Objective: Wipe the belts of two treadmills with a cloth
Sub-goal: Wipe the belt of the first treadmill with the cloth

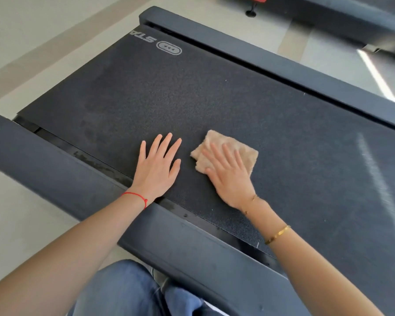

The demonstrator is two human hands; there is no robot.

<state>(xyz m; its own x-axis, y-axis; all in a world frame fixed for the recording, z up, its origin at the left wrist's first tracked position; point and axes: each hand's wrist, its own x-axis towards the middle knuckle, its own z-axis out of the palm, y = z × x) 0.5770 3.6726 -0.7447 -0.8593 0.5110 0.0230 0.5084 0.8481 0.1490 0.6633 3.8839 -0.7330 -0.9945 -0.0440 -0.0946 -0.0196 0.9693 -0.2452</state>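
My right hand (229,176) presses the cloth (226,151) flat on the belt (192,94), fingers straight, pointing approx 11 o'clock. Left hand (156,166) lies flat w/ spread fingers, just beside the cloth at 9 o'clock. Belt's long axis runs 10-to-4; most unwiped area probably lies twd 4.

Dark textured treadmill belt (214,92) carries everything. Left hand (156,166) lies flat on it, fingers spread, near the belt's close edge. Just right of that hand, apart from it, a folded tan cloth (232,147) lies on the belt under the flat right hand (228,176). Treadmill sits on pale floor (27,42) beyond the left hand.
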